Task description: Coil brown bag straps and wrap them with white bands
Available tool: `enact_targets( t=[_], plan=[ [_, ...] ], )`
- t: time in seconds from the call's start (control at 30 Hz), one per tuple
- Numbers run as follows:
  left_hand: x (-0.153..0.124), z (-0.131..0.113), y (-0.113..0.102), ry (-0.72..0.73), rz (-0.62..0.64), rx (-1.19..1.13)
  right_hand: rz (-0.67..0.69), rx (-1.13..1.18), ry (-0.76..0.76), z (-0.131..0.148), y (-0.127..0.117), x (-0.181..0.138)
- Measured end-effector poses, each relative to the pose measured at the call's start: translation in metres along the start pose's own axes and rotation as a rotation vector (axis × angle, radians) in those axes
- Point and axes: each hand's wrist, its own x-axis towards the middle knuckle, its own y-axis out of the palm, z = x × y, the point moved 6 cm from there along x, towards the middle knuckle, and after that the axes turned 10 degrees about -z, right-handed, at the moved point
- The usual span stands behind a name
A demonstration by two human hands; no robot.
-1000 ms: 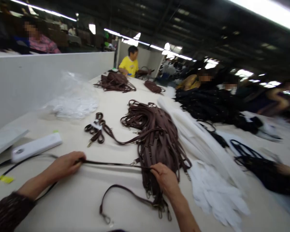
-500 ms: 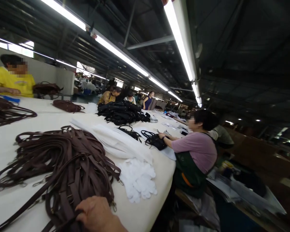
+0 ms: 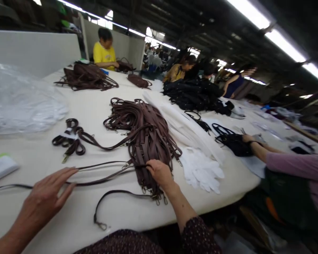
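Observation:
A large heap of brown leather straps [image 3: 143, 130] lies mid-table on the cream table [image 3: 100, 102]. My right hand [image 3: 160, 173] rests at the heap's near end, fingers closed on a strap there. One thin brown strap [image 3: 100, 178] runs left from that hand across the table. My left hand [image 3: 46, 195] lies flat with fingers spread, its fingertips touching that strap. A loose strap with a metal clip [image 3: 108, 204] curls near the front edge. A small coiled strap bundle [image 3: 69, 139] lies to the left.
White gloves [image 3: 201, 169] and white padding [image 3: 180, 123] sit right of the heap. A clear plastic bag [image 3: 18, 102] is at left, a white object [image 3: 1, 167] near it. More brown straps [image 3: 84, 79] and black bags [image 3: 193, 97] lie farther back. A co-worker's arm [image 3: 270, 153] reaches in from the right.
The view swung right and back again. My left hand opened from gripping the thin strap to lying flat on it. My right hand stays at the heap's near end.

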Motion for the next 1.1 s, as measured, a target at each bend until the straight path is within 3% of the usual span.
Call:
enact_targets(
  t=[0.07, 0.2, 0.3, 0.47, 0.6, 0.77, 0.87, 1.1],
  plan=[
    [-0.011, -0.025, 0.003, -0.009, 0.041, -0.003, -0.013, -0.008, -0.018, 0.000, 0.002, 0.002],
    [-0.022, -0.081, 0.038, 0.021, 0.184, 0.080, -0.039, -0.038, -0.054, 0.001, 0.001, 0.001],
    [-0.030, -0.089, 0.048, 0.023, 0.242, 0.132, -0.038, -0.052, -0.069, -0.001, 0.001, 0.001],
    [-0.023, -0.041, 0.017, -0.004, 0.214, 0.245, -0.024, -0.038, -0.086, 0.000, -0.002, 0.002],
    [-0.001, 0.006, -0.010, -0.028, 0.195, 0.309, 0.049, 0.037, -0.062, 0.019, -0.004, -0.010],
    [0.018, 0.044, 0.006, -0.005, 0.402, 0.167, 0.201, 0.111, 0.055, 0.042, 0.004, -0.039],
    [0.020, 0.059, 0.015, 0.010, 0.456, 0.083, 0.187, 0.137, 0.115, 0.044, 0.005, -0.053],
    [0.006, 0.071, 0.013, 0.019, 0.496, -0.054, 0.125, 0.207, 0.110, 0.038, 0.010, -0.075]
  ],
)
